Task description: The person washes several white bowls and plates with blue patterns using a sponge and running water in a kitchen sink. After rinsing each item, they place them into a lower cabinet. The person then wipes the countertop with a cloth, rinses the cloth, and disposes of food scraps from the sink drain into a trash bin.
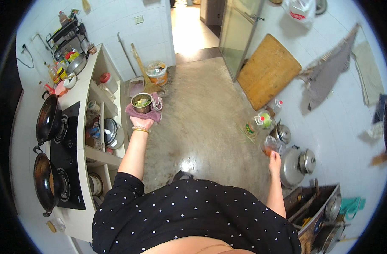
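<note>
On the left, my left hand [142, 122] holds up a folded purple cloth [133, 112] with a small round metal bowl [142, 109] resting on it. Chopped pale and green food [142, 102] lies in the bowl. My right hand [274, 160] is stretched out to the right, its fingertips closed at the edge of a clear container [275, 143] with something orange-red in its lower part. The container is blurred, so its exact kind is unclear. Just beyond it, a lidded metal kettle [281, 134] stands near the wall.
Two dark woks [48, 119] sit on the black gas hob [73, 127] along the left counter. A broom [149, 84] and a bucket [157, 76] stand ahead. At right are a wooden board [269, 71], bottles [262, 120], a large aluminium pot [288, 170] and an open glass door [239, 35].
</note>
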{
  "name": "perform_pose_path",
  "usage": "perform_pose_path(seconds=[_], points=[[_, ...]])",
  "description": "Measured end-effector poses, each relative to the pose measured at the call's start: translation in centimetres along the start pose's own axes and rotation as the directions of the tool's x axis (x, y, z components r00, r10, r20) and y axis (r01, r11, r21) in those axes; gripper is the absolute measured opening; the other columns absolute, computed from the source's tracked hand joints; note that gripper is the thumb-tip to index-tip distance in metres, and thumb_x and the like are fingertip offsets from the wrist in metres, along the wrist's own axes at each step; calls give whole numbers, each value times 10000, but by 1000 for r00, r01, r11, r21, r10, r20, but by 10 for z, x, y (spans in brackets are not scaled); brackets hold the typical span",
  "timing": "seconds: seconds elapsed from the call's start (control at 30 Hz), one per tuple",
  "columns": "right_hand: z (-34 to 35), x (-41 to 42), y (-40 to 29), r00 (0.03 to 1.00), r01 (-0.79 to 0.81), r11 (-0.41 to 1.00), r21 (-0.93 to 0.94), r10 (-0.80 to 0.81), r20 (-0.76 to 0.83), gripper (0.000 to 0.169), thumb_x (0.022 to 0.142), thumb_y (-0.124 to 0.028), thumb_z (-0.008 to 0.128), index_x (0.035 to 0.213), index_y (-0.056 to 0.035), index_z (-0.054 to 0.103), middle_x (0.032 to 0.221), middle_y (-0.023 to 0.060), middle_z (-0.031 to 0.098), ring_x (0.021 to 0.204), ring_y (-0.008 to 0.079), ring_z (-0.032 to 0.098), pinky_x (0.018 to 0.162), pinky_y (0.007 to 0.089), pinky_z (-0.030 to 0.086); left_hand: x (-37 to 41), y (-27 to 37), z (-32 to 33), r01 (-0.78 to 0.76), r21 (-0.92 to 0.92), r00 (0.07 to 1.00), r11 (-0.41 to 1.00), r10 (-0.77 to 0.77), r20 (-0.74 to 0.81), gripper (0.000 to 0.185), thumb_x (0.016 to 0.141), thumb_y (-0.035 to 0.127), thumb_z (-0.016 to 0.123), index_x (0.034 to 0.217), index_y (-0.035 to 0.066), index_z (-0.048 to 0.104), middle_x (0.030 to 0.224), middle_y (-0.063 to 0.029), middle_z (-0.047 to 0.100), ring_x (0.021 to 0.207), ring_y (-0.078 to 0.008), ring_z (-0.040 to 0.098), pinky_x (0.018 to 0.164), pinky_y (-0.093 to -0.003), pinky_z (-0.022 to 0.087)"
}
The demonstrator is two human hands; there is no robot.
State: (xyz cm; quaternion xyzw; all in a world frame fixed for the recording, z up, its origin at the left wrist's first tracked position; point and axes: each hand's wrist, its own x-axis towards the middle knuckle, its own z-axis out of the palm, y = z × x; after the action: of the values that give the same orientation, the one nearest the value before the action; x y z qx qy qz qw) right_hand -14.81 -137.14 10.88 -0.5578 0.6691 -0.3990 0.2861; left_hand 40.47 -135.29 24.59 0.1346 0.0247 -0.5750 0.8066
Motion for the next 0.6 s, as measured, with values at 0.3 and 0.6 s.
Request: perform_pose_path(seconds=[0.3,0.6], points=[[253,211,-161,896,259,951,168,-302,325,266,837,-259,517,946,-20,565,983,129,560,952,235,523,848,319,391,152,47,0,-140,66,988,988,136,73,539,637,435,431,974,26,533,967,-150,546,875,-314,524,837,-462,390],[368,339,-254,898,301,944,134,-328,291,260,815,-252,545,916,-15,576,961,134,573,926,226,542,805,320,414,336,97,52,-95,119,995,988,91,44,507,694,469,420,952,51,545,990,-149,541,939,-314,506,813,-452,397]])
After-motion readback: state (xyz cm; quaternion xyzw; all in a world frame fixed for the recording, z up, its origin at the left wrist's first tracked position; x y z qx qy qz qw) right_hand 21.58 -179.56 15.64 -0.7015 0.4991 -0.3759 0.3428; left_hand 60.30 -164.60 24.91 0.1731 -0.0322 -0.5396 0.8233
